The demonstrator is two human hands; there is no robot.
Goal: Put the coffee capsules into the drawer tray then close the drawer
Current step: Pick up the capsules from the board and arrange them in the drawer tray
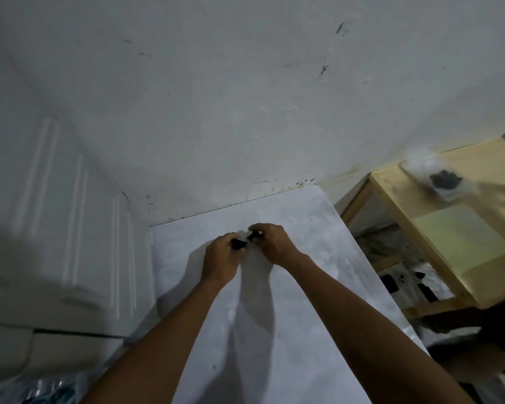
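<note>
Though dim and a little blurred, shows the left hand [220, 258] and right hand [270, 242] close together over the far half of the pale bench [289, 330], each with fingers curled and pinching a small dark thing: one dark capsule [238, 244] in the left fingers, a second dark capsule [253, 236] just beside it in the right, the two almost touching. Judged small, light and fairly stiff, likely thin-walled and easy to dent if squeezed; probably smooth enough to slip, so best taken by the rim or round the body with fingertips, gently. Cannot make out foil lids, colours or exact shape at this size. No drawer and no tray in view, so still to be found before anything goes in. Further out, a bare scuffed white wall [245, 97] behind, a white panelled appliance [70, 228] to the left, a light wooden shelf unit [449, 228] to the right carrying a clear bag with something dark inside [445, 180]. No brand, label or legible writing anywhere.
</note>
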